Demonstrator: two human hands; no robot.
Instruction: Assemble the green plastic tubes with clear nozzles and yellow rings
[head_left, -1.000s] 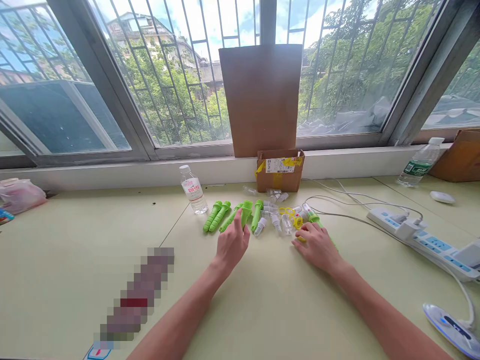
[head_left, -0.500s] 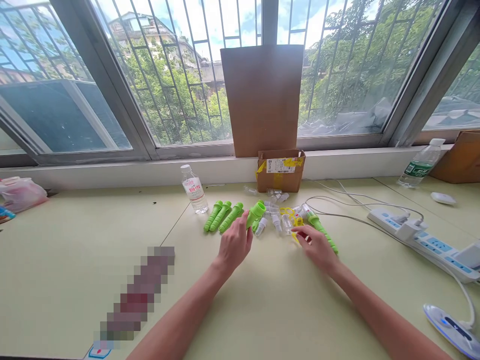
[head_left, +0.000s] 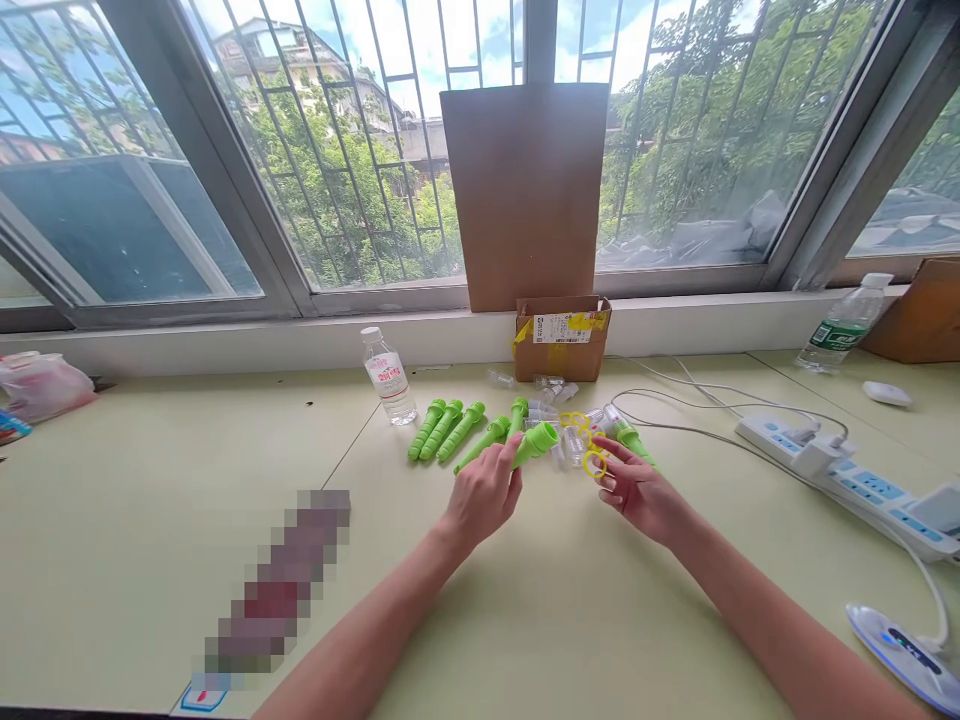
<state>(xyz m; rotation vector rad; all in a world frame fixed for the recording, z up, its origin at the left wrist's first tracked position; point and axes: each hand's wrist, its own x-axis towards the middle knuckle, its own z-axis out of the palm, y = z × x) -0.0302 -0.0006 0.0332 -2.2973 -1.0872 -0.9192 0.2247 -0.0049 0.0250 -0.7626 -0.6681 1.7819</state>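
Note:
My left hand (head_left: 487, 492) is closed around a green plastic tube (head_left: 537, 442), ribbed and microphone-shaped, its open wide end pointing up to the right. Between the fingertips of my right hand (head_left: 637, 492) is a yellow plastic ring (head_left: 595, 464), held just off the table. More yellow rings (head_left: 575, 421) lie behind it among small clear plastic bottles (head_left: 574, 447). Several similar green tubes (head_left: 461, 432) rest on the table beyond my left hand. Another green tube (head_left: 636, 441), with a clear piece at its top end, is partly hidden behind my right hand.
A water bottle (head_left: 389, 377) stands left of the tubes, and a small cardboard box (head_left: 562, 350) sits at the back against the sill. On the right lie a power strip (head_left: 862, 490) with cables and a white oval device (head_left: 904, 655). A second bottle (head_left: 841, 325) stands far right.
My right hand has picked up a yellow ring and raised it a little. My left hand has moved slightly right and nearer with the green tube, uncovering other tubes behind.

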